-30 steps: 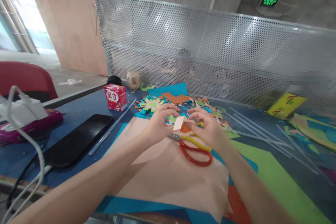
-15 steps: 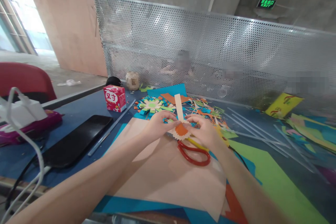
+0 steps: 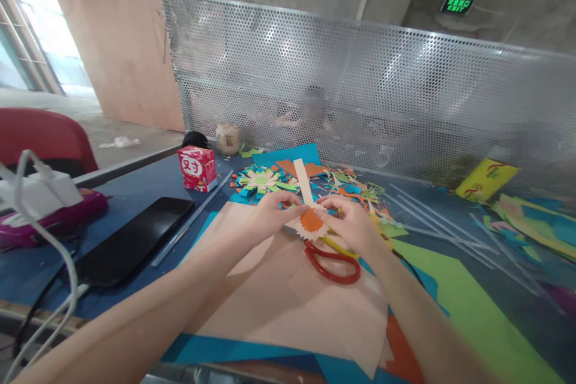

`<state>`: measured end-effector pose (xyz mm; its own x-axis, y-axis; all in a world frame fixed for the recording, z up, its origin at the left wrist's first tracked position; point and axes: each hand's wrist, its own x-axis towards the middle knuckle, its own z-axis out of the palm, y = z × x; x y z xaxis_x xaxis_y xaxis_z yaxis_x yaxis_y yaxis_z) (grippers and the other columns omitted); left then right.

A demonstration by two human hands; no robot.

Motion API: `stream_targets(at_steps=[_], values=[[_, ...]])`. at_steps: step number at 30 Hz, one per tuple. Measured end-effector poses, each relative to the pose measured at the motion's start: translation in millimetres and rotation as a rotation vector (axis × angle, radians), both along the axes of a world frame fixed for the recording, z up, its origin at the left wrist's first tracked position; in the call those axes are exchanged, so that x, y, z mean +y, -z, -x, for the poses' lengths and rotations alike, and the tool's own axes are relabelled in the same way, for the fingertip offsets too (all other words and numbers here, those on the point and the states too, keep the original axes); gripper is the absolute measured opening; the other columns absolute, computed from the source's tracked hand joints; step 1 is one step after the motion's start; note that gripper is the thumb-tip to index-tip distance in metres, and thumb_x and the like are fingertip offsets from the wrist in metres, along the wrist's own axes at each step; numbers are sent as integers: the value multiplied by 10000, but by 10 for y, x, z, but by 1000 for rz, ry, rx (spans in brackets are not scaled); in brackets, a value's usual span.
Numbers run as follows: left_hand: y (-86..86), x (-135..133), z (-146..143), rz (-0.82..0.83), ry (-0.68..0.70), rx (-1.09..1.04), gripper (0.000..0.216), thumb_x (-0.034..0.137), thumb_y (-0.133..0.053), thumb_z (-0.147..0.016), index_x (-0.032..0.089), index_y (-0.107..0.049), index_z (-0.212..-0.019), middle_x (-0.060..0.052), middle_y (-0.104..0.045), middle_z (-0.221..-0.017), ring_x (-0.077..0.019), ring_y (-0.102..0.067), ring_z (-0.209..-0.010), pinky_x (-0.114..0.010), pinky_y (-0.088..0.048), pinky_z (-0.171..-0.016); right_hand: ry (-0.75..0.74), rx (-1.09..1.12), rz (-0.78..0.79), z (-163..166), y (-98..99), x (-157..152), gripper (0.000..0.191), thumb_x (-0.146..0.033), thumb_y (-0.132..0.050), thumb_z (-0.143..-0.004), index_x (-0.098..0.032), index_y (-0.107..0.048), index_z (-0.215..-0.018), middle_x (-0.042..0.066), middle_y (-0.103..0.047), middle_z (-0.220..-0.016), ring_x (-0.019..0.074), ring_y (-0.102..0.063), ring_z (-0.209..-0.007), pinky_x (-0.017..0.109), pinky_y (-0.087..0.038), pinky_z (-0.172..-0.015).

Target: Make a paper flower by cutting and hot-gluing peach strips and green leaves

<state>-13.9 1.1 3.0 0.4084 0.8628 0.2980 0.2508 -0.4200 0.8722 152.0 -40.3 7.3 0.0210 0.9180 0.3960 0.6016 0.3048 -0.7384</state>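
Note:
Between my two hands is a small paper flower (image 3: 311, 225), an orange disc on a cream disc with a jagged edge. A cream paper strip (image 3: 303, 179) sticks up from its top. My left hand (image 3: 279, 214) pinches the flower's left side, fingers closed. On the other side, my right hand (image 3: 345, 219) pinches it with thumb and fingertips. Just below lie scissors with red handles (image 3: 333, 267), their blades hidden. Under them is a large cream paper sheet (image 3: 270, 306). A layered fringed paper flower (image 3: 260, 180) in blue, cream and green lies beyond my left hand.
Paper scraps (image 3: 355, 186) are heaped behind my hands. At left are a black phone (image 3: 135, 240), a red box (image 3: 197, 168) and a white charger (image 3: 47, 195). Clear glue sticks (image 3: 441, 222) and green paper (image 3: 477, 306) lie right. A perforated metal screen (image 3: 360, 84) stands behind.
The paper strip has tilted slightly to the left, and more of the flower's lower edge shows. Both hands keep their hold in nearly the same place.

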Motion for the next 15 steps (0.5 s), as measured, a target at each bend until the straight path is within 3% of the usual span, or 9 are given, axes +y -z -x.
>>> stream_targets(at_steps=[10,15], values=[[-11,16,10,23,-33,-39,206,368,-600,-656,165,-621,-689,-29,-620,-806,-149,-547,-752,-245,-402,-669,0,59,35,1,-15,-8,189,-361,-544,-672,-175,-573,-687,71,-602,-861,197,-560,-800,308,-434,-657],[15,67,16,94,-102,-156,231,370,-607,-645,140,-612,-666,-20,-604,-672,-121,-526,-640,-231,-393,-598,-29,228,42,-44,-34,-6,228,-391,-512,-714,-185,-578,-643,33,-604,-753,168,-546,-755,288,-416,-673]])
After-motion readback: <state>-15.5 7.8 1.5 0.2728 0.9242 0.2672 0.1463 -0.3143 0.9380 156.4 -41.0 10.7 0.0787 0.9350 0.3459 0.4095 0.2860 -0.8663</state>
